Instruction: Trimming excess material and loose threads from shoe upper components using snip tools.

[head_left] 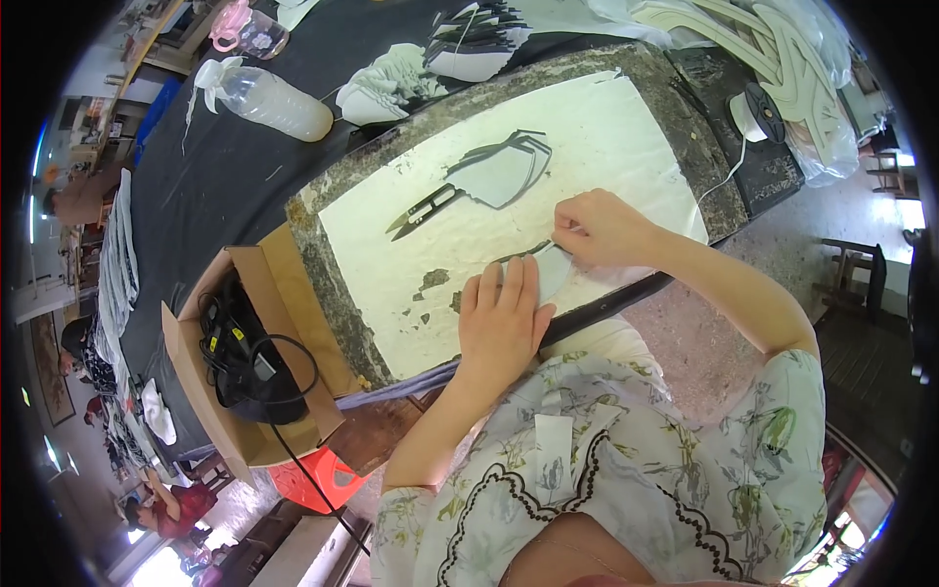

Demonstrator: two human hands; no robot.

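My left hand (501,315) lies with its fingers stretched out, pressing a pale grey curved piece (556,274) with a dark edge onto the white sheet. At the far right end of that piece, my right hand (599,229) is closed in a pinch on its edge; the fingertips are partly hidden. Beyond my hands lie thread snips (426,210) with black handles, blades pointing left. Touching their handle end is a stack of similar pale grey pieces (497,176) with dark edges.
The white sheet (362,264) covers a worn stone slab (311,235). At the left stands an open cardboard box (245,259) with black cables. A plastic bottle (279,106), bundled pieces (391,83) and a thread spool (753,112) stand farther back. Other people sit at the far left.
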